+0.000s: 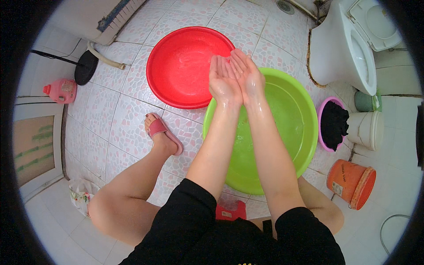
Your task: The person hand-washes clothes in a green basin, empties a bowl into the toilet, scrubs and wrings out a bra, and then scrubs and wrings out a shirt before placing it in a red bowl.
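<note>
Side by side, my left hand [224, 84] and my right hand [251, 81] are held palms up with fingers stretched out. Their inner edges touch, and both palms and wrists look wet. Nothing solid lies in either hand. Under my forearms stands a large green basin [309, 141], whose inside glistens as if holding some water. Beyond it to the left is a red basin [151, 84], with a wet sheen inside. My fingertips hang over the red basin's right edge, and the heels of my hands are above the green basin's far left rim.
At right are a pink basin [321, 115] with black cloth [334, 126], a white bucket [365, 128], an orange bucket [349, 183] and a toilet [340, 48]. At left are a pink jug [66, 91], a hose [106, 57] and a plastic bag [81, 194]. Something red [232, 211] is beneath me.
</note>
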{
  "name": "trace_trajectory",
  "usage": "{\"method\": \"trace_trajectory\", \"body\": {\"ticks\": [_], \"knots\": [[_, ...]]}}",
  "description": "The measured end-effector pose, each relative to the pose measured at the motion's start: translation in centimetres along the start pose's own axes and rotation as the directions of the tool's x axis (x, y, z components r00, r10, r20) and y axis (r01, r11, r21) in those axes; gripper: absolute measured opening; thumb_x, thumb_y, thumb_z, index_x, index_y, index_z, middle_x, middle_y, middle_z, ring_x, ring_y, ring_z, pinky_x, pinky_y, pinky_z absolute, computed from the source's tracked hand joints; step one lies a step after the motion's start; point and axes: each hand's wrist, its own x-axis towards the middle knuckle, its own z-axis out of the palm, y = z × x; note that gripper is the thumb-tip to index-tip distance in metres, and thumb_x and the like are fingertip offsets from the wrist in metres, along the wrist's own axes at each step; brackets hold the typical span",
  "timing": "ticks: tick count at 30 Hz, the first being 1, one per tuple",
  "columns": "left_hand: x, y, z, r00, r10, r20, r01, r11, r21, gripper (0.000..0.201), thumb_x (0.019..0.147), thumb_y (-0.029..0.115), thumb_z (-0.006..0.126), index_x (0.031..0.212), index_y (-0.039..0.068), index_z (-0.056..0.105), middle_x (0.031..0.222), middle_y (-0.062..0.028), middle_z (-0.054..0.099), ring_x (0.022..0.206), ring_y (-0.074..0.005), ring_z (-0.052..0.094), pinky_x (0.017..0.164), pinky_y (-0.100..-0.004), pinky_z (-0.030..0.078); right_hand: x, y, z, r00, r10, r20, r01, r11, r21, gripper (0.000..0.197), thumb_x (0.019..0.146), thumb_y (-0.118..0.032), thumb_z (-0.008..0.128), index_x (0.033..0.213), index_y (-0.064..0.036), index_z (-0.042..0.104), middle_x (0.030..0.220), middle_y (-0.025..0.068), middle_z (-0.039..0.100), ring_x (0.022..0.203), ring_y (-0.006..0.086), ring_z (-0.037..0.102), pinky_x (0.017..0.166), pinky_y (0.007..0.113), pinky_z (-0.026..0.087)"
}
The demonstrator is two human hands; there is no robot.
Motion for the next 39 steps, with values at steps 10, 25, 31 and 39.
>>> {"method": "trace_trajectory", "body": {"ticks": [10,25,31,39], "knots": [[-5.0,-2.7,-6.5,0.967,-0.176,-0.183,0.204,0.968,0.146,0.045,0.087,0.02,0.037,0.124,-0.005,0.032,0.13,-0.0156,0.032,0.123,-0.0228,0.029,0.105,-0.031,0.022,-6.8,3.4,-5.9,0.959,0.063,-0.277,-0.016,0.985,0.171,0.045,0.089,-0.022,0.035,0.124,0.0054,0.033,0.131,0.0169,0.033,0.124,0.023,0.027,0.104,0.033,0.022],[-9.8,-6.0,-18.6,0.823,-0.266,-0.502,0.425,0.875,0.232,0.046,0.089,0.031,0.03,0.117,-0.004,0.042,0.123,-0.0135,0.042,0.117,-0.0203,0.036,0.102,-0.0299,0.025,-14.3,11.5,-15.1,0.736,0.318,-0.598,-0.062,0.911,0.408,0.047,0.088,-0.029,0.037,0.122,0.003,0.038,0.128,0.0133,0.039,0.12,0.0223,0.034,0.103,0.033,0.025],[-9.7,-5.9,-22.1,0.778,-0.36,-0.515,0.482,0.868,0.12,0.046,0.09,0.031,0.027,0.118,-0.002,0.042,0.122,-0.0126,0.043,0.116,-0.0216,0.037,0.101,-0.0318,0.027,-14.5,13.8,-16.2,0.668,0.387,-0.635,-0.062,0.88,0.471,0.044,0.089,-0.029,0.035,0.12,0.001,0.04,0.123,0.0121,0.044,0.115,0.0231,0.04,0.099,0.034,0.03],[-8.8,-3.6,-15.4,0.873,-0.349,-0.342,0.406,0.907,0.11,0.046,0.091,0.033,0.027,0.121,-0.001,0.037,0.123,-0.0117,0.041,0.115,-0.0236,0.038,0.101,-0.035,0.026,-12.2,9.3,-10.8,0.785,0.317,-0.532,-0.043,0.885,0.464,0.045,0.092,-0.031,0.031,0.122,0.0011,0.036,0.123,0.0153,0.042,0.116,0.0257,0.038,0.1,0.037,0.028]]}}
